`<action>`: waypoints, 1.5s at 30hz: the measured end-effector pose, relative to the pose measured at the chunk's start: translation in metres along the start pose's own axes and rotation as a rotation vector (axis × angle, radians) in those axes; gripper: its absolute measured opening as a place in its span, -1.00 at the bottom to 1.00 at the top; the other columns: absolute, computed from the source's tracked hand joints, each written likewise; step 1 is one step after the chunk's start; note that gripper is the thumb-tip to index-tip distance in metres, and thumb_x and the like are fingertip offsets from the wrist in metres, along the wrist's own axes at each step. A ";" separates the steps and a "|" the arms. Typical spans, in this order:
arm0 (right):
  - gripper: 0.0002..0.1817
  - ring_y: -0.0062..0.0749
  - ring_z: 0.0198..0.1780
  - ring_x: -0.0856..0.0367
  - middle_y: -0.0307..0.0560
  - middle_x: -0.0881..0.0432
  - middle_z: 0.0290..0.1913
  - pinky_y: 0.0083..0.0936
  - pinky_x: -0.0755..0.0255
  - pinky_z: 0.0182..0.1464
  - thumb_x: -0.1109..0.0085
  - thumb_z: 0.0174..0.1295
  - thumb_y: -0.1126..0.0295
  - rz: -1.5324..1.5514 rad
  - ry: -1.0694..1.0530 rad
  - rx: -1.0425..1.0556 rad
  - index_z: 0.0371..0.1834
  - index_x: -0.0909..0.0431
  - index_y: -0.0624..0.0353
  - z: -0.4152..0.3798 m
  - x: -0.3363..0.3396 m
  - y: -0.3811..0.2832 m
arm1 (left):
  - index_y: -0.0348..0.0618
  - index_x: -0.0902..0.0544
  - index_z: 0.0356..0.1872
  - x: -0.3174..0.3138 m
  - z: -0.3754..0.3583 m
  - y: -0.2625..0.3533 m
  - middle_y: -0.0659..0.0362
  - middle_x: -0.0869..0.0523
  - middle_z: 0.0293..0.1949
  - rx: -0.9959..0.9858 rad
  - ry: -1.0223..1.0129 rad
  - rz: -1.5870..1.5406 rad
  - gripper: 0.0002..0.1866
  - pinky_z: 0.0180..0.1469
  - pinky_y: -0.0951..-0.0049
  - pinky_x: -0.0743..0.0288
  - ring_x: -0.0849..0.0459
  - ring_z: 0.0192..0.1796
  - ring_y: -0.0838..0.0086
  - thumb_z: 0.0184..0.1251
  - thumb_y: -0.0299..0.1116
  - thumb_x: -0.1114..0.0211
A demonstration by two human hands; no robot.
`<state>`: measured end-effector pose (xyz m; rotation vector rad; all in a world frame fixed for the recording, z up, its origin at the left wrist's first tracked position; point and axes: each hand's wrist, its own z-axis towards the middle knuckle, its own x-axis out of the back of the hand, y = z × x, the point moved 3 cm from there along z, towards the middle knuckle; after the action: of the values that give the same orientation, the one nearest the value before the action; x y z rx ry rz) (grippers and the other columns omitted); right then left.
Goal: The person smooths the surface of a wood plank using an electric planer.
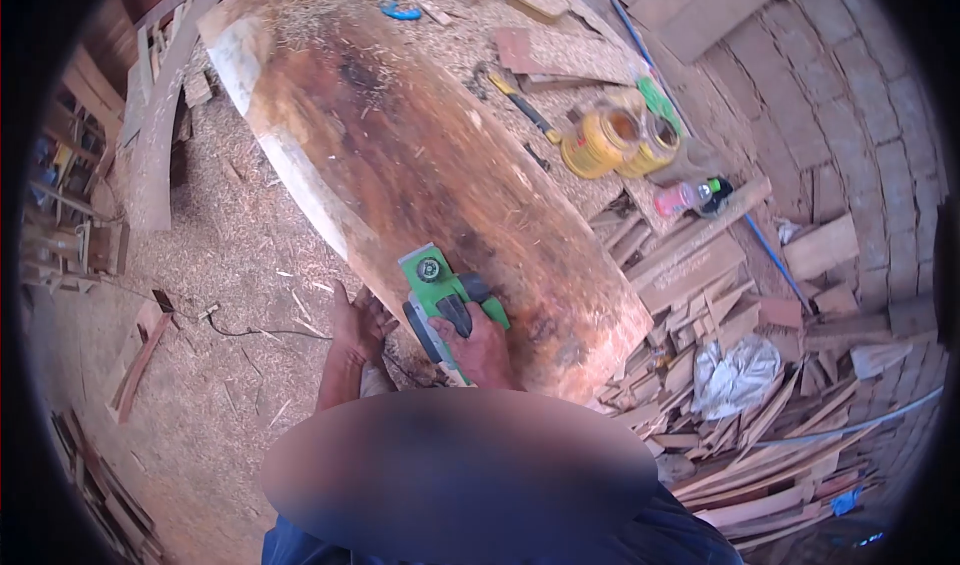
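A green electric hand planer (435,280) rests on the near end of a long wooden slab (400,145), close to its left edge. My right hand (480,350) is wrapped round the planer's dark rear handle. Just left of the planer, by the slab's pale edge, my left hand (358,323) holds nothing and has its fingers apart. A dark power cord (270,332) runs over the floor toward my left hand. The slab is brown with dark patches, and shavings lie scattered on it.
Wood shavings (240,265) cover the floor around the slab. Right of it stand yellow plastic containers (597,143), a hammer-like tool (525,108) and a bottle with pink liquid (680,198). Offcuts (720,305) pile up at the lower right. Boards (155,155) lean at the left.
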<state>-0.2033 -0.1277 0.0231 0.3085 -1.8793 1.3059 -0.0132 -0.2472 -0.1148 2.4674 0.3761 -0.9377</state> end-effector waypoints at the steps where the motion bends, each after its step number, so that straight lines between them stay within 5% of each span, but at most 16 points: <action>1: -0.41 0.25 -0.22 -0.80 0.26 -0.76 -0.32 -0.03 -0.64 -0.17 -0.54 0.32 -0.11 0.018 0.003 0.008 -0.08 -0.65 0.27 0.009 -0.006 -0.006 | 0.01 -0.17 0.78 0.005 0.000 -0.004 -0.03 -0.44 0.63 -0.003 -0.005 0.003 0.14 0.59 -0.02 -0.27 -0.48 0.56 0.04 0.49 0.70 0.42; 4: -0.31 0.33 -0.15 -0.79 0.35 -0.77 -0.26 0.05 -0.64 -0.10 -0.45 0.34 -0.24 0.060 -0.004 0.015 -0.02 -0.64 0.30 0.037 -0.020 -0.026 | -0.02 -0.44 0.60 0.015 -0.002 -0.022 0.08 -0.70 0.27 -0.044 0.124 -0.001 0.00 0.16 0.06 -0.60 -0.66 -0.09 0.26 0.57 0.61 0.30; 5: -0.23 0.40 -0.13 -0.78 0.41 -0.77 -0.25 0.11 -0.64 -0.08 -0.39 0.34 -0.32 0.071 -0.018 0.017 0.01 -0.63 0.33 0.049 -0.023 -0.037 | -0.08 -0.37 0.67 0.019 -0.006 -0.027 -0.03 -0.60 0.48 -0.032 0.167 0.130 -0.08 0.40 0.15 -0.45 -0.63 0.36 0.19 0.67 0.47 0.28; 7: -0.20 0.42 -0.11 -0.78 0.42 -0.77 -0.23 0.12 -0.63 -0.05 -0.36 0.34 -0.36 0.077 -0.033 0.020 0.02 -0.63 0.35 0.074 -0.034 -0.053 | -0.15 -0.64 0.39 0.065 0.008 -0.074 0.02 -0.77 0.18 -0.034 0.261 0.195 -0.34 0.16 0.29 -0.54 -0.71 0.10 0.33 0.73 0.20 0.07; 9: -0.28 0.32 -0.11 -0.79 0.33 -0.78 -0.23 0.03 -0.62 -0.04 -0.44 0.35 -0.26 0.071 -0.033 0.028 -0.02 -0.66 0.33 0.101 -0.050 -0.069 | -0.18 -0.73 0.12 0.019 -0.043 -0.088 0.13 -0.78 -0.05 -0.039 0.156 0.240 -0.57 -0.02 0.41 -0.51 -0.68 -0.07 0.46 0.70 -0.04 -0.09; 11: -0.28 0.32 -0.11 -0.78 0.33 -0.78 -0.24 0.03 -0.62 -0.05 -0.44 0.35 -0.26 0.073 -0.045 0.050 -0.03 -0.67 0.34 0.124 -0.059 -0.089 | -0.23 -0.70 0.16 -0.025 -0.066 -0.101 0.15 -0.77 0.00 0.046 0.065 0.428 -0.66 0.08 0.40 -0.54 -0.68 -0.03 0.45 0.60 -0.19 -0.29; 14: -0.27 0.33 -0.12 -0.78 0.33 -0.78 -0.24 0.03 -0.61 -0.05 -0.43 0.35 -0.27 0.063 -0.063 0.069 -0.05 -0.67 0.35 0.140 -0.070 -0.104 | -0.27 -0.65 0.23 -0.046 -0.074 -0.111 0.18 -0.76 0.03 -0.270 -0.157 0.543 -0.61 0.18 0.32 -0.54 -0.69 0.01 0.37 0.52 -0.29 -0.40; 17: -0.26 0.33 -0.13 -0.78 0.33 -0.78 -0.25 0.04 -0.61 -0.06 -0.42 0.35 -0.29 0.075 -0.054 0.092 -0.06 -0.67 0.36 0.153 -0.076 -0.114 | -0.25 -0.59 0.31 -0.030 -0.079 -0.087 0.09 -0.75 0.03 -0.082 -0.167 0.601 -0.51 0.26 0.22 -0.54 -0.70 0.06 0.23 0.45 -0.31 -0.48; 20: -0.25 0.33 -0.14 -0.79 0.34 -0.78 -0.25 0.03 -0.62 -0.06 -0.41 0.35 -0.30 0.078 -0.045 0.112 -0.07 -0.68 0.37 0.173 -0.088 -0.130 | -0.24 -0.56 0.30 -0.005 -0.103 -0.044 -0.04 -0.74 0.02 -0.182 0.065 1.111 -0.49 0.24 0.18 -0.55 -0.71 0.12 0.14 0.44 -0.26 -0.48; 24: -0.25 0.32 -0.13 -0.80 0.36 -0.78 -0.24 0.02 -0.63 -0.05 -0.42 0.35 -0.29 0.102 -0.036 0.145 -0.07 -0.69 0.37 0.210 -0.109 -0.157 | -0.21 -0.55 0.29 0.088 -0.087 -0.052 -0.14 -0.74 -0.04 -0.298 0.268 1.200 -0.44 0.12 0.11 -0.60 -0.76 0.06 0.00 0.37 -0.22 -0.52; 29: -0.13 0.47 -0.07 -0.78 0.53 -0.76 -0.20 0.17 -0.61 0.01 -0.33 0.37 -0.36 0.120 -0.105 0.132 -0.04 -0.65 0.50 0.245 -0.125 -0.190 | -0.14 -0.53 0.32 0.128 -0.081 -0.043 -0.13 -0.76 -0.13 -0.292 0.481 1.221 -0.46 -0.01 0.00 -0.62 -0.78 -0.06 -0.10 0.36 -0.29 -0.47; 38: -0.12 0.46 0.02 -0.77 0.55 -0.77 -0.11 0.16 -0.59 0.11 -0.30 0.38 -0.37 0.083 -0.125 0.194 -0.06 -0.65 0.52 0.322 -0.161 -0.249 | -0.16 -0.55 0.28 0.100 -0.049 0.013 -0.09 -0.76 -0.20 -0.313 0.601 1.207 -0.53 -0.07 0.03 -0.62 -0.78 -0.13 -0.09 0.38 -0.40 -0.40; 45: -0.15 0.42 0.09 -0.77 0.52 -0.78 -0.02 0.14 -0.61 0.15 -0.32 0.37 -0.35 0.054 -0.179 0.191 -0.03 -0.69 0.47 0.389 -0.184 -0.311 | -0.18 -0.59 0.26 0.098 -0.034 0.052 -0.03 -0.76 -0.29 -0.407 0.685 1.111 -0.57 -0.13 0.12 -0.62 -0.78 -0.23 0.11 0.41 -0.40 -0.41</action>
<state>-0.0835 -0.6447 0.0438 0.4916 -1.9237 1.5424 0.0981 -0.2657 -0.1423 2.0251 -0.5273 0.4048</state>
